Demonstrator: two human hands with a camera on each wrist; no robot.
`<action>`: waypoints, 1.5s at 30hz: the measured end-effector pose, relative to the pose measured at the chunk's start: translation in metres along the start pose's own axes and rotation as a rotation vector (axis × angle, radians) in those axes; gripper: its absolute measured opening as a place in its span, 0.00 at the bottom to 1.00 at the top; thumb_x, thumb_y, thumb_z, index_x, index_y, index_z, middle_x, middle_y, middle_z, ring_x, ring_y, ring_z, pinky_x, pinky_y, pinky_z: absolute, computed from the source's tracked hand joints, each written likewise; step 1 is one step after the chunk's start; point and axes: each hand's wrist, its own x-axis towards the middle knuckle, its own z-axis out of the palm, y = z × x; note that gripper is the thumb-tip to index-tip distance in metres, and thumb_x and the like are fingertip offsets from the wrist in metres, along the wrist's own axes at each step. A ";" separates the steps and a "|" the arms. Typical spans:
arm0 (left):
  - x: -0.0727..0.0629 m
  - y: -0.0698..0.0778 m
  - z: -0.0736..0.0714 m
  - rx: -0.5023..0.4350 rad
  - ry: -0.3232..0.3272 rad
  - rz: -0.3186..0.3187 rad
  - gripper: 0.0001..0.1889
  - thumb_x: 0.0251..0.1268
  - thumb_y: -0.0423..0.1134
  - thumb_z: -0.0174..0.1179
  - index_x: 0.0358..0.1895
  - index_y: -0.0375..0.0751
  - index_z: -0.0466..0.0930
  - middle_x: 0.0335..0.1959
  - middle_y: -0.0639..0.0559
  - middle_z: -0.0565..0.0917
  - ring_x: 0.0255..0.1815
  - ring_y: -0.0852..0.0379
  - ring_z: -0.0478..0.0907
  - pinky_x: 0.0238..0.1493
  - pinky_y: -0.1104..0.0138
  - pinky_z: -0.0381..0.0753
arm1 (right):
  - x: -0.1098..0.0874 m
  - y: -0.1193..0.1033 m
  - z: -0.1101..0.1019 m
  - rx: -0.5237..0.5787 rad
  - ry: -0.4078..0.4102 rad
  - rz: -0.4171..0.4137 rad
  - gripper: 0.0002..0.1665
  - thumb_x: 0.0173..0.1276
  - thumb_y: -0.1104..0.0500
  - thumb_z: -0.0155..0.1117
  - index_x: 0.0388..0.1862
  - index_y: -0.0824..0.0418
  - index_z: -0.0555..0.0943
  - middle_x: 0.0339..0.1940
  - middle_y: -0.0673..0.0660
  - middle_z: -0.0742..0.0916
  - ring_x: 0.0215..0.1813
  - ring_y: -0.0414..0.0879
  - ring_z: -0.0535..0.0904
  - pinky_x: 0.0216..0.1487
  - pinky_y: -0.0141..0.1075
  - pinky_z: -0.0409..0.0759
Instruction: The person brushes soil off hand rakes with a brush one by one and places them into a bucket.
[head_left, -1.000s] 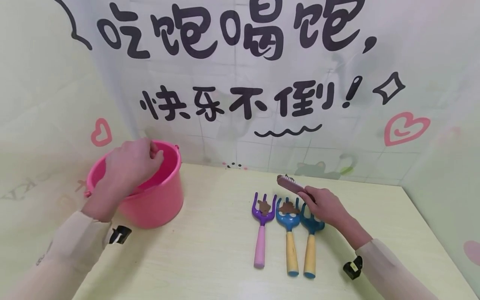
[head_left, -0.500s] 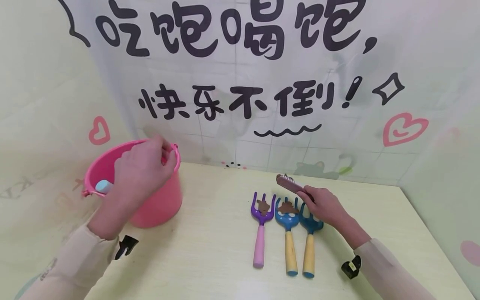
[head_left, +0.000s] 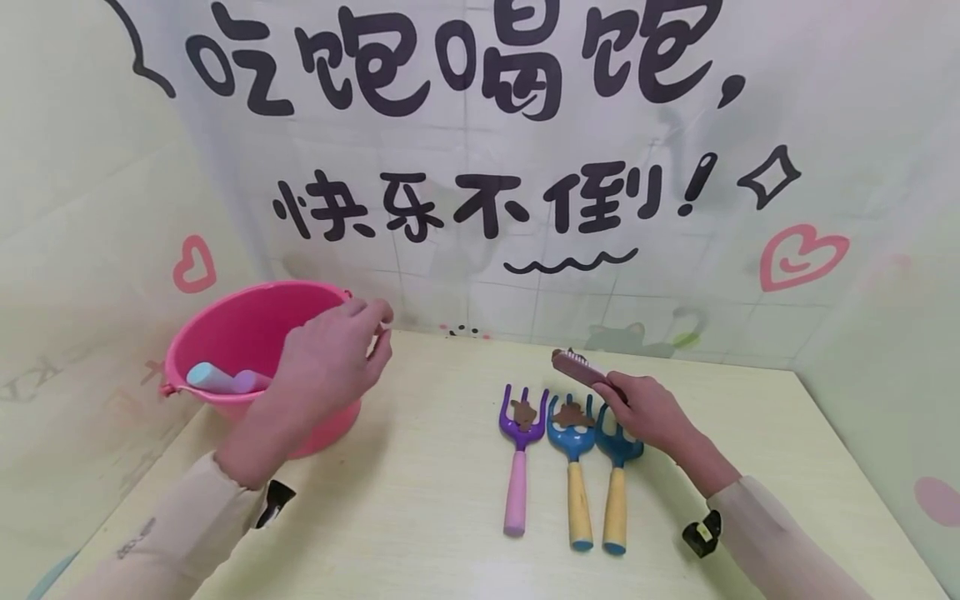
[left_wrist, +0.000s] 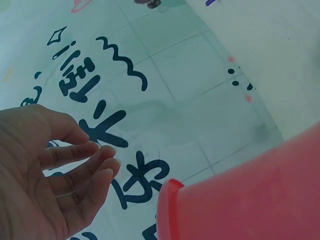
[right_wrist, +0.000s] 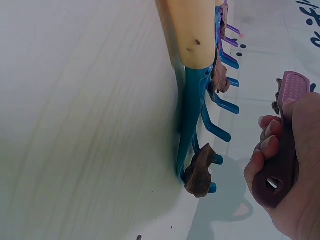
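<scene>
One brush is gripped in the right hand.

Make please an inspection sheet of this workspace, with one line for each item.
Surface: pale table, wood grain showing.
Job's things: three forks lying side by side, brown lumps on their tines; brush with brown bits; pink bucket upright, with a pale blue rod and a purple rod inside.
Clutter: dark specks near the rightmost fork.
Grippers: left hand beside the bucket, holding nothing; right hand grips the brush above the forks.
Cables: nothing seen.
Surroundings: pale walls with printed writing.
</scene>
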 end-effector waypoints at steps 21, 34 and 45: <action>-0.006 0.027 0.081 -0.281 -0.310 -0.050 0.06 0.70 0.41 0.64 0.43 0.43 0.80 0.30 0.57 0.81 0.24 0.60 0.76 0.26 0.67 0.77 | 0.000 -0.003 0.003 0.013 -0.003 0.004 0.10 0.77 0.57 0.62 0.35 0.61 0.79 0.18 0.46 0.73 0.20 0.42 0.68 0.22 0.36 0.66; -0.008 0.072 0.120 -0.259 -0.319 -0.078 0.19 0.71 0.53 0.62 0.41 0.38 0.81 0.21 0.55 0.76 0.18 0.57 0.72 0.19 0.63 0.72 | 0.001 -0.005 0.003 0.011 -0.003 0.011 0.10 0.78 0.57 0.61 0.35 0.61 0.79 0.18 0.47 0.73 0.20 0.42 0.68 0.22 0.36 0.66; -0.007 0.097 0.137 -0.165 -0.408 -0.111 0.21 0.70 0.56 0.63 0.37 0.38 0.76 0.20 0.50 0.73 0.19 0.54 0.72 0.18 0.63 0.72 | 0.001 -0.004 0.006 0.017 -0.015 0.011 0.10 0.78 0.57 0.62 0.37 0.62 0.80 0.18 0.47 0.73 0.20 0.42 0.68 0.22 0.36 0.66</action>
